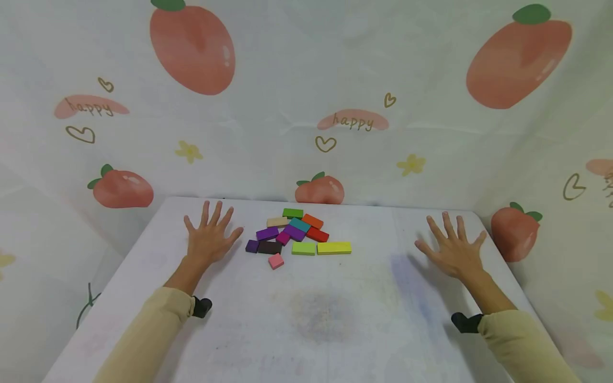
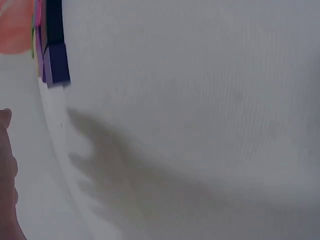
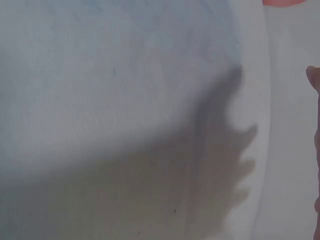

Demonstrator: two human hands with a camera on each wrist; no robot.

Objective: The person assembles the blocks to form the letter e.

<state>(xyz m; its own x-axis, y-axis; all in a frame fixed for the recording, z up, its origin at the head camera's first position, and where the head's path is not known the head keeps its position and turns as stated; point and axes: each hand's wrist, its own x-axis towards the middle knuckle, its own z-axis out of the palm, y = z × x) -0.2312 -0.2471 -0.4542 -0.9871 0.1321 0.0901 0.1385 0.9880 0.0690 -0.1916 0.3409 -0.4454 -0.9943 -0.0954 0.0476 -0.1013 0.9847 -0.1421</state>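
Observation:
My left hand (image 1: 208,242) hovers over the left part of the table with its fingers spread, holding nothing. Close to its right lies a loose cluster of coloured blocks. In it are a dark purple cube (image 1: 252,246), a black block (image 1: 270,248), a purple block (image 1: 267,234), a lime green block (image 1: 304,248), a long yellow block (image 1: 334,248), a red block (image 1: 317,234) and a teal block (image 1: 299,225). A pink cube (image 1: 276,261) sits nearest the front. Above the table's right side, my right hand (image 1: 455,252) is likewise spread and holds nothing.
The white table (image 1: 316,351) has greyish and bluish stains. Behind it hangs a pale curtain (image 1: 268,106) printed with fruit, hearts and words. At the left wrist view's top edge, the dark purple cube (image 2: 57,65) shows. A hand's shadow (image 3: 215,160) falls on the table in the right wrist view.

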